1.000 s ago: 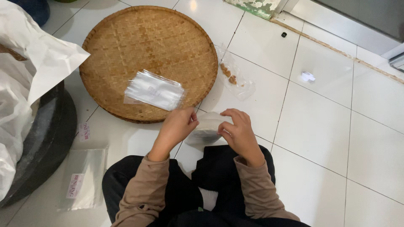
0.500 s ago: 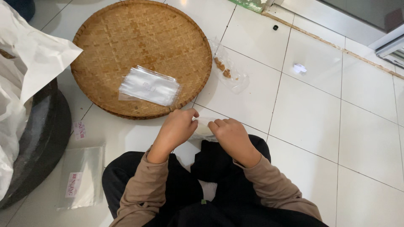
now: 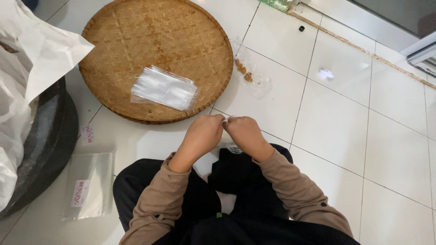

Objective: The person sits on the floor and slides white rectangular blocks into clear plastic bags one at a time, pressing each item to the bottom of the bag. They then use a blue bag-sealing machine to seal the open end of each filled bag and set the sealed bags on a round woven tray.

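My left hand [image 3: 202, 135] and my right hand [image 3: 245, 134] meet knuckle to knuckle above my lap, both pinching the top edge of a small clear plastic bag [image 3: 230, 147] that hangs below them, mostly hidden. Just beyond the hands lies a round woven bamboo tray [image 3: 136, 31] on the white tiled floor. A stack of clear plastic bags [image 3: 164, 88] rests on the tray's near part.
A clear bag with brown snack pieces [image 3: 249, 72] lies on the tiles right of the tray. A flat pack of plastic bags with a red label [image 3: 88, 183] lies by my left knee. A dark round basin [image 3: 43, 145] with a large white plastic liner [image 3: 27, 54] stands at left.
Both hands have drawn together and risen slightly; the small clear bag that lay spread between them now hangs pinched at its top edge. The view shifted a little.
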{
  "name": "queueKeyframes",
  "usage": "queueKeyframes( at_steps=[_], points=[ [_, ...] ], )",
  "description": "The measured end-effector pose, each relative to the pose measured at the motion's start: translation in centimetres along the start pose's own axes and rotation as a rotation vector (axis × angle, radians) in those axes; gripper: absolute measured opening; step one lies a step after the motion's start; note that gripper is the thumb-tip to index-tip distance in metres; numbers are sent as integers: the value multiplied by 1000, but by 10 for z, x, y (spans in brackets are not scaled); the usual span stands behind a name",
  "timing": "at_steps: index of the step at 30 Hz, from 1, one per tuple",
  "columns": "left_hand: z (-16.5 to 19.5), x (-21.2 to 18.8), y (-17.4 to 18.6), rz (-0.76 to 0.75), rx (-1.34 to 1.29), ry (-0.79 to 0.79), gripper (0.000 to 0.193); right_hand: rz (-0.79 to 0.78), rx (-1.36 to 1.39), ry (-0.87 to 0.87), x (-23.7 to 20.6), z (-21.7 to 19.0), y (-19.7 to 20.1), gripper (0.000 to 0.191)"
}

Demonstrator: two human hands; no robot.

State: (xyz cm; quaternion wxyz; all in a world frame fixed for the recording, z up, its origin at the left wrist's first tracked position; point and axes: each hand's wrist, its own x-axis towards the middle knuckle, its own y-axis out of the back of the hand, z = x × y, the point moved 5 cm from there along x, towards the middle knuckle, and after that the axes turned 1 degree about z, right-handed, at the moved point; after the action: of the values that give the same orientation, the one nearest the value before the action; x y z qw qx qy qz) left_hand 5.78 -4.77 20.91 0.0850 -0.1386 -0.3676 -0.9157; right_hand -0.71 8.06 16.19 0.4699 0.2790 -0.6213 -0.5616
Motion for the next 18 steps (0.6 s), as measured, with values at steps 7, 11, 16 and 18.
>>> queueKeyframes(
  at_steps=[7, 11, 16, 18],
  points=[
    [-5, 5, 3, 76, -43, 32, 18, -131, 93, -16, 21, 1, 26, 11],
    [-7, 10, 11, 170, -94, 2, 19, -95, 499, 81, 17, 7, 71, 22],
    [-8, 11, 7, 115, -134, 59, 19, -281, 666, 115, 19, 1, 81, 29],
    [-7, 10, 7, 110, -131, 48, 19, -311, 603, 76, 15, -1, 71, 25]
  ],
)
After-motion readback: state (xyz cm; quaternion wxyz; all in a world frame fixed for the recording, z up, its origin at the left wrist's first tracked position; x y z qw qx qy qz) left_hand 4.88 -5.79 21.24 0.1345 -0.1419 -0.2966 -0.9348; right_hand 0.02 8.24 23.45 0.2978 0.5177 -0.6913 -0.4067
